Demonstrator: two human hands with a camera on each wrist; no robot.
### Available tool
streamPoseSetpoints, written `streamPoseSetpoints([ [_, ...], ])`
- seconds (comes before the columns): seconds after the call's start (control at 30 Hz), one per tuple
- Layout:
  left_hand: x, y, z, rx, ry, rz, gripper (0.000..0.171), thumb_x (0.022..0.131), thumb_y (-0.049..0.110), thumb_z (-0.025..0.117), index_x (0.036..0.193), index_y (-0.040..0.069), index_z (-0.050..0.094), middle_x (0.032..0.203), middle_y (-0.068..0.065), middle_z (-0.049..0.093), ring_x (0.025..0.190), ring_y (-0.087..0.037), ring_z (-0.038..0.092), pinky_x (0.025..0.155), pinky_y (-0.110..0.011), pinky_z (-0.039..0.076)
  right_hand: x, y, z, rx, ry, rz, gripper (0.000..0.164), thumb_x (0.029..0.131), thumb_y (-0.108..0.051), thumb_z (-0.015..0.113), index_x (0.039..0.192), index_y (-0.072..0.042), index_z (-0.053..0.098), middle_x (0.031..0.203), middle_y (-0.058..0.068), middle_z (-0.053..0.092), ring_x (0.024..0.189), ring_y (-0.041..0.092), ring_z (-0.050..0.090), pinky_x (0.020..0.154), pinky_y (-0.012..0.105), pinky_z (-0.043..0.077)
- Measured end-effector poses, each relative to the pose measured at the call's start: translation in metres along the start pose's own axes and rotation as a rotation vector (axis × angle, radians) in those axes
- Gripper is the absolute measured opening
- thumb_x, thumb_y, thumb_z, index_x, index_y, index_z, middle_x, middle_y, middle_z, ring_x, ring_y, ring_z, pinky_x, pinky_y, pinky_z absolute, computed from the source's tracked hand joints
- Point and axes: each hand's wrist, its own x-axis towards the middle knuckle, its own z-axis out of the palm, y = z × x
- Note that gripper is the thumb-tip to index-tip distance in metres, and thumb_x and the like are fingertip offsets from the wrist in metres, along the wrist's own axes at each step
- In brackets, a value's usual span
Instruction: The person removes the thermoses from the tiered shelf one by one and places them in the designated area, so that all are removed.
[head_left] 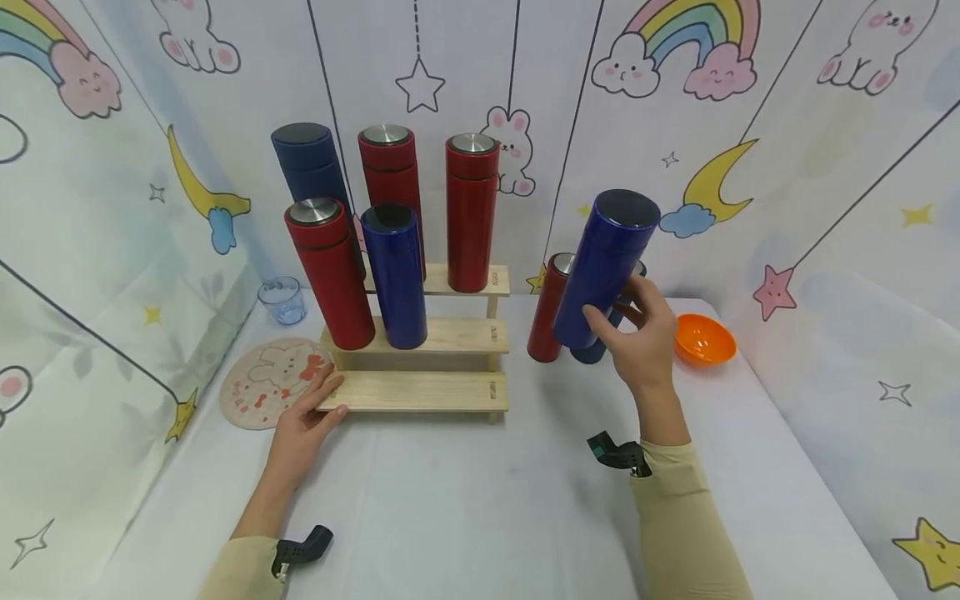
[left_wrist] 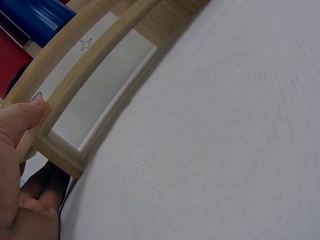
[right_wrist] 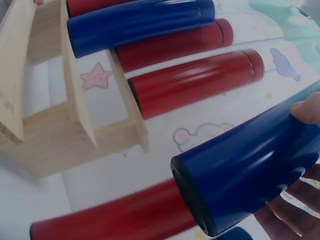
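My right hand [head_left: 641, 337] grips a glossy blue thermos [head_left: 607, 258] around its body and holds it tilted off the table, its base angled down and left. The right wrist view shows the thumb [right_wrist: 306, 111] on one side of the blue thermos [right_wrist: 245, 170] and the fingers beneath. My left hand [head_left: 306, 417] holds the left end of the lowest step of a three-step wooden rack [head_left: 420, 392]. On the middle step stand a red thermos [head_left: 330, 275] and another blue thermos [head_left: 397, 279]. The top step carries a dark blue thermos [head_left: 309, 162] and two red ones [head_left: 472, 217].
Behind the held thermos, a red thermos [head_left: 546, 321] and a partly hidden dark blue thermos [head_left: 588, 353] stand on the table. An orange bowl [head_left: 705, 340] sits to the right. A glass cup [head_left: 282, 300] and a round bunny mat [head_left: 258, 392] lie left of the rack.
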Motion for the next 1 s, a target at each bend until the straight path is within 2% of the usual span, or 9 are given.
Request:
streamPoseSetpoints([
  [0.17, 0.0, 0.0, -0.001, 0.002, 0.01, -0.002, 0.053, 0.104, 0.01, 0.076, 0.155, 0.008, 0.061, 0.174, -0.005, 0.037, 0.158, -0.03, 0.034, 0.106, -0.008, 0.04, 0.008, -0.001, -0.011, 0.007, 0.053, 0.001, 0.057, 0.089, -0.007, 0.085, 0.143, -0.004, 0.069, 0.134, 0.003, 0.073, 0.115, 0.019, 0.068, 0.101, 0.029, 0.057],
  [0.37, -0.002, -0.001, 0.0, 0.006, 0.003, -0.026, 0.054, 0.105, 0.012, 0.076, 0.156, 0.009, 0.06, 0.175, -0.005, 0.035, 0.158, -0.036, 0.034, 0.107, -0.007, 0.039, 0.011, 0.002, -0.029, 0.004, 0.126, 0.011, 0.054, 0.088, -0.012, 0.085, 0.14, -0.011, 0.072, 0.13, 0.003, 0.073, 0.114, 0.021, 0.068, 0.1, 0.028, 0.057],
  [0.53, 0.0, 0.0, 0.0, -0.017, -0.002, -0.012, 0.053, 0.105, 0.011, 0.074, 0.156, 0.006, 0.06, 0.175, -0.007, 0.034, 0.158, -0.026, 0.035, 0.107, -0.008, 0.041, 0.013, 0.006, -0.041, 0.007, 0.19, 0.014, 0.052, 0.087, -0.012, 0.085, 0.138, -0.012, 0.074, 0.129, 0.007, 0.074, 0.112, 0.023, 0.069, 0.099, 0.028, 0.058],
  [0.67, 0.001, 0.0, 0.0, -0.011, -0.002, -0.011, 0.053, 0.105, 0.011, 0.075, 0.156, 0.008, 0.06, 0.175, -0.008, 0.035, 0.157, -0.021, 0.036, 0.106, -0.008, 0.042, 0.015, 0.01, -0.05, -0.029, 0.225, 0.045, 0.052, 0.088, -0.013, 0.086, 0.139, -0.013, 0.074, 0.129, 0.006, 0.074, 0.113, 0.022, 0.069, 0.099, 0.029, 0.058],
  [0.87, 0.0, 0.0, 0.001, -0.004, 0.002, -0.023, 0.054, 0.105, 0.01, 0.075, 0.156, 0.009, 0.06, 0.175, -0.008, 0.035, 0.158, -0.027, 0.034, 0.106, -0.008, 0.041, 0.016, 0.016, -0.062, -0.095, 0.26, 0.101, 0.053, 0.091, -0.012, 0.084, 0.142, -0.014, 0.072, 0.133, 0.006, 0.073, 0.117, 0.021, 0.069, 0.103, 0.031, 0.057],
  [1.0, 0.0, 0.001, 0.001, -0.003, 0.005, -0.024, 0.053, 0.105, 0.01, 0.075, 0.156, 0.008, 0.06, 0.175, -0.009, 0.035, 0.159, -0.026, 0.033, 0.107, -0.008, 0.04, 0.018, 0.018, -0.068, -0.121, 0.284, 0.129, 0.053, 0.092, -0.012, 0.083, 0.143, -0.014, 0.071, 0.135, 0.007, 0.072, 0.119, 0.021, 0.068, 0.104, 0.031, 0.056],
])
